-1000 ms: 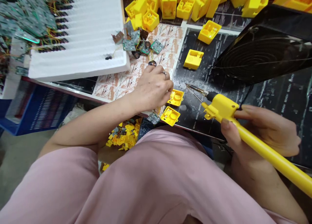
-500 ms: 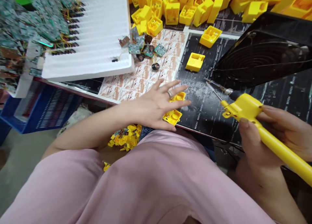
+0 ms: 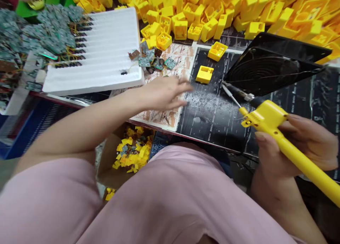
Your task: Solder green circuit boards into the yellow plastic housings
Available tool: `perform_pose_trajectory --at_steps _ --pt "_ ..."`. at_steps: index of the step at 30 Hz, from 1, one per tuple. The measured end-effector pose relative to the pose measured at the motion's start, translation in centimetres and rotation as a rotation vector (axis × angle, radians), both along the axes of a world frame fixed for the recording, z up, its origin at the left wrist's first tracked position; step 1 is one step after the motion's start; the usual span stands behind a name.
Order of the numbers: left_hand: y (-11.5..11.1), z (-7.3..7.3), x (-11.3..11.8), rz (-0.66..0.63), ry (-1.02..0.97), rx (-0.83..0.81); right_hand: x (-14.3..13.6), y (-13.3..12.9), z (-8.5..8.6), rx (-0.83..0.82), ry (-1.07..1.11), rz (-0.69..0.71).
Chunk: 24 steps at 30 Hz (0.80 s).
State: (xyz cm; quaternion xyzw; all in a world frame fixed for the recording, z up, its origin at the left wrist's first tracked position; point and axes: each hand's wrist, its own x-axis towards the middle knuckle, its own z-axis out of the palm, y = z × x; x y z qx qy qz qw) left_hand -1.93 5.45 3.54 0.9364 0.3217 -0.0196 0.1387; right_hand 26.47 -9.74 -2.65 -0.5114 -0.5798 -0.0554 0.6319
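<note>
My right hand (image 3: 294,145) is wrapped round a yellow soldering gun (image 3: 268,118). Its metal tip and thin feed tube point up and left over the black board. Over the patterned sheet, my left hand (image 3: 167,93) is empty, its fingers apart and slightly blurred. Beyond its fingertips a yellow plastic casing (image 3: 204,74) lies on the black mat (image 3: 207,113). Another yellow casing (image 3: 217,51) stands a little farther back. Just behind my left hand is a small cluster of green circuit boards (image 3: 146,61) with wires and round black parts.
A white foam tray (image 3: 114,35) stands at the left beside a heap of circuit boards (image 3: 50,28). Many yellow casings (image 3: 180,29) are piled along the back. A black fan (image 3: 265,67) stands at right. Below the table edge is a cardboard box (image 3: 108,166) of yellow parts.
My left hand has moved up and left from the table's front edge. The yellow pieces under it are gone from there. My right hand keeps hold of the soldering gun, nearly still.
</note>
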Motion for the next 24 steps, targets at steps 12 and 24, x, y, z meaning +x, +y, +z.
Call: perform_pose_trajectory --at_steps 12,24 --pt "0.9 -1.5 5.8 -0.013 -0.126 -0.289 1.7 -1.2 0.9 -0.225 -0.623 0.177" --pt "11.2 -6.0 10.1 0.172 -0.277 0.148 -0.5 0.3 -1.4 -0.292 -0.417 0.324"
